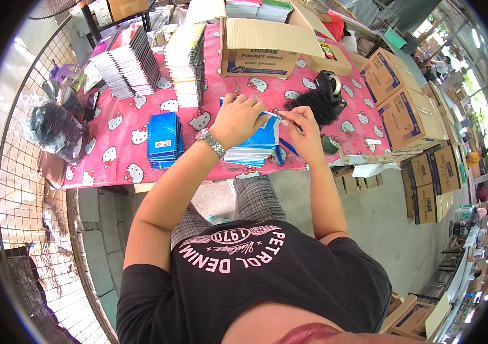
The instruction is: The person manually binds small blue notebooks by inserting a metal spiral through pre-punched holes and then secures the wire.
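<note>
On the near part of the table lies a stack of blue notebooks [250, 155], white page edges showing. My left hand [238, 119], with a metal watch at the wrist, is closed over the far end of a blue notebook [269, 131] on top. At this notebook's right corner, my right hand [303, 127] pinches a thin dark piece that looks like a spiral coil; my fingers partly hide it. Two blue pens [287, 147] lie beside the stack, below my right hand. Left of my left forearm stands a smaller stack of blue spiral notebooks [164, 139].
Beyond my right hand lie a heap of black spiral coils [319, 104] and a tape dispenser [337, 92]. Tall notebook stacks [185, 69] stand far left, near a plastic-wrapped bundle [55, 129]. An open carton [267, 49] stands at the back; more cartons [407, 117] adjoin the table's right side.
</note>
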`<state>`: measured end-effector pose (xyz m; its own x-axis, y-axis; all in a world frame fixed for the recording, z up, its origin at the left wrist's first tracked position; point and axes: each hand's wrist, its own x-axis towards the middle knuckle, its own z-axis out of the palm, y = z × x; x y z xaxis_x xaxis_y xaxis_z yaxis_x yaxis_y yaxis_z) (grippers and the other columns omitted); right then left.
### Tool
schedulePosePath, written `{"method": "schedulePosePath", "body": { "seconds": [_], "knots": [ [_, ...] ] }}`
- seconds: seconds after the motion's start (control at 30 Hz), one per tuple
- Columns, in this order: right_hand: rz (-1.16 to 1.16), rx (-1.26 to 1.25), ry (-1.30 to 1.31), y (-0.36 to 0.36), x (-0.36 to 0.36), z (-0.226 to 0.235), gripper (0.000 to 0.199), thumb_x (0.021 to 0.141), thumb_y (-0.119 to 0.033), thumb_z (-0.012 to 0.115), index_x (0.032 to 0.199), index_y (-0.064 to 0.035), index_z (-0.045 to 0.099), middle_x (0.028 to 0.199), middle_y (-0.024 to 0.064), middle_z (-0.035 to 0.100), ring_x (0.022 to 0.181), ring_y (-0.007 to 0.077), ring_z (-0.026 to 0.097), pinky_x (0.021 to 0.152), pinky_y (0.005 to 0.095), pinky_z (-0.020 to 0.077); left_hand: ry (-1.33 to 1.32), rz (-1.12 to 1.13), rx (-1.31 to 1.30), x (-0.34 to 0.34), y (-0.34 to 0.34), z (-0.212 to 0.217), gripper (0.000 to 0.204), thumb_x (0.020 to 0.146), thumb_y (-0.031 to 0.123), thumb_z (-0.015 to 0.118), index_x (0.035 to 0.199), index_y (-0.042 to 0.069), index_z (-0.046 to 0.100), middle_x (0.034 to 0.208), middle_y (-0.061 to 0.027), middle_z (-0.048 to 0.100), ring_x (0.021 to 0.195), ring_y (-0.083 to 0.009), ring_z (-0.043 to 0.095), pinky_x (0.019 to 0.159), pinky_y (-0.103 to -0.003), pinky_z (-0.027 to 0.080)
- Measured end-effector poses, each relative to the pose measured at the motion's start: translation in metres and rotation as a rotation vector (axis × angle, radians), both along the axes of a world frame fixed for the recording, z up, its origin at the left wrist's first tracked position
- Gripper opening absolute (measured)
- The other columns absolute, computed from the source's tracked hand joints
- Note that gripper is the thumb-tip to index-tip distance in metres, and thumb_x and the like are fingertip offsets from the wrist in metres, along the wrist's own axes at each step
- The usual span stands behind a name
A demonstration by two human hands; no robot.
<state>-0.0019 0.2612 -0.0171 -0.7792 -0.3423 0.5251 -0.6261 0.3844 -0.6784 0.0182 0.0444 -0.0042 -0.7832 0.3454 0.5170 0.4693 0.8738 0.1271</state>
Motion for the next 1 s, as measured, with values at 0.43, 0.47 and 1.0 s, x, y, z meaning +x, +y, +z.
{"method": "schedulePosePath", "body": {
  "seconds": [0.43,0.47,1.0],
  "knots": [
    [0.114,-0.142,-0.567,0.011,0.006,0.0,0.029,0.089,-0.005,0.063,0.117,-0.0094,0.068,0.091,0.0056,0.059,0.08,0.0114,0.055,0.07,0.0253,0.0466,-0.03,-0.026,-0.014,0.003,0.003,0.004,0.017,0.09,0.025,0.059,0.101,0.012,0.059,0.093,-0.0066,0.064,0.098,-0.025,0.06,0.093,-0.045,0.039],
    [0.091,-0.114,-0.5,0.007,0.009,0.006,0.028,0.089,-0.005,0.063,0.116,-0.0091,0.069,0.091,0.0057,0.061,0.081,0.0115,0.055,0.071,0.0255,0.0469,-0.004,-0.05,0.01,0.003,0.005,0.003,0.017,0.091,0.025,0.059,0.102,0.012,0.06,0.093,-0.0069,0.064,0.098,-0.0253,0.06,0.095,-0.046,0.039],
    [0.11,-0.27,-0.488,0.006,0.007,-0.003,0.03,0.085,-0.003,0.066,0.116,-0.0064,0.064,0.094,0.0042,0.064,0.077,0.0107,0.056,0.068,0.0264,0.0473,-0.16,-0.064,0.082,0.01,0.012,0.012,0.023,0.094,0.028,0.057,0.111,0.012,0.058,0.099,-0.0093,0.067,0.099,-0.0278,0.062,0.099,-0.048,0.038]
  ]
}}
